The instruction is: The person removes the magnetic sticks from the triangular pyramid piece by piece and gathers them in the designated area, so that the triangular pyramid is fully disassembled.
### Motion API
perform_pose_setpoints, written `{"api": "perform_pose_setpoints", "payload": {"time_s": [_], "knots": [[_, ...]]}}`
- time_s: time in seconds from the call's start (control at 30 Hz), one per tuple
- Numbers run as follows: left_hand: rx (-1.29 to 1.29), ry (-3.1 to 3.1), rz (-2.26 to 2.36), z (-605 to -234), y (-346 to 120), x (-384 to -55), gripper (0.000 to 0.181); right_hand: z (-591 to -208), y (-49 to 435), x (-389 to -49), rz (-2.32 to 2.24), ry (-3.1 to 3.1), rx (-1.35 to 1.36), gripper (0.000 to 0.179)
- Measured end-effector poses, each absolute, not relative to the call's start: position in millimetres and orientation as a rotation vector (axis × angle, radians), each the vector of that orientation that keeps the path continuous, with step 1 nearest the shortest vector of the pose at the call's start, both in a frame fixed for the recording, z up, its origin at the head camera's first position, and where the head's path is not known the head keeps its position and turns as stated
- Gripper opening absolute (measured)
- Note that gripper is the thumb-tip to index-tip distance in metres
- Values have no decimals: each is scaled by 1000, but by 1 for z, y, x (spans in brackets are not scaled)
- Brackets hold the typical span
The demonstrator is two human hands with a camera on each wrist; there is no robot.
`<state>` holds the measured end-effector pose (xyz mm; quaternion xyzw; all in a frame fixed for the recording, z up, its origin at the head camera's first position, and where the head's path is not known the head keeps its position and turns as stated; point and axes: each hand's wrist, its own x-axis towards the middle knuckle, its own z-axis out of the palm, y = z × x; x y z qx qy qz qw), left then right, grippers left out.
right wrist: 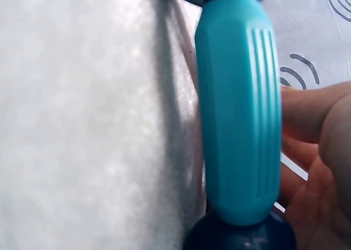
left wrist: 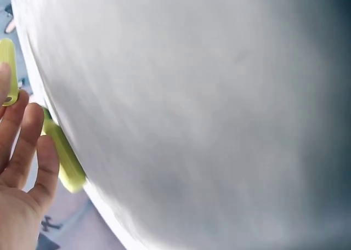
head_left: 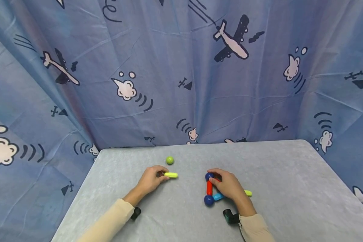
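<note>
My left hand (head_left: 151,179) pinches a yellow-green toy rod (head_left: 171,175) between thumb and fingertips. In the left wrist view a second yellow-green rod (left wrist: 66,159) lies behind the fingers. A green ball (head_left: 169,160) rests on the table just beyond that hand. My right hand (head_left: 228,184) grips a joined frame of toy rods and balls at its far dark blue ball (head_left: 209,176). From there a red rod (head_left: 209,188) runs to a nearer dark blue ball (head_left: 209,200), which joins a light blue rod (head_left: 218,196). The palm hides part of the frame.
Another yellow-green rod (head_left: 248,193) sticks out to the right of the right hand. The pale grey table (head_left: 290,174) ends at a blue curtain (head_left: 169,84) with airplane prints. Each wrist wears a small black camera.
</note>
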<state>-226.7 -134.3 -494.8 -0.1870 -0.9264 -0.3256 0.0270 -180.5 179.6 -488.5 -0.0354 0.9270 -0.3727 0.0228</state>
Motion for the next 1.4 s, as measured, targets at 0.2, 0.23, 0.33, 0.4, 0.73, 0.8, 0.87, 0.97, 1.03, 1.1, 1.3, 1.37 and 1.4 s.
{"api": "perform_pose_setpoints", "payload": {"time_s": [0.2, 0.23, 0.33, 0.4, 0.73, 0.8, 0.87, 0.97, 1.03, 1.1, 1.3, 1.37, 1.4], "knots": [[-553, -2864, -969, -494, -152, -231, 19, -487, 178, -183, -1114, 2880, -112, 32], [-552, -2864, -964, -494, -154, -232, 19, -487, 178, -183, -1108, 2881, -110, 32], [-547, -2861, -953, -494, -162, -235, 20, -487, 178, -183, -1091, 2878, -110, 33], [-537, -2860, -950, -494, -167, -237, 20, -487, 177, -183, -1082, 2876, -110, 33], [-575, -2851, -913, -491, -186, -241, 20, -486, 174, -182, -1085, 2887, -112, 34], [-569, -2846, -916, -493, -187, -239, 20, -486, 174, -182, -1085, 2888, -116, 34], [-549, -2845, -915, -496, -187, -236, 19, -487, 174, -182, -1076, 2884, -116, 34], [-513, -2846, -901, -500, -185, -229, 20, -489, 174, -181, -1062, 2869, -112, 35], [-503, -2843, -874, -501, -184, -227, 20, -488, 175, -181, -1053, 2865, -107, 35], [-490, -2825, -858, -501, -183, -227, 21, -488, 175, -181, -1055, 2870, -107, 34], [-406, -2776, -891, -502, -184, -229, 21, -486, 175, -182, -1054, 2880, -128, 34], [-405, -2780, -883, -503, -184, -230, 21, -486, 174, -182, -1057, 2880, -122, 34], [-407, -2784, -873, -504, -185, -230, 21, -487, 174, -182, -1059, 2881, -121, 34]]}}
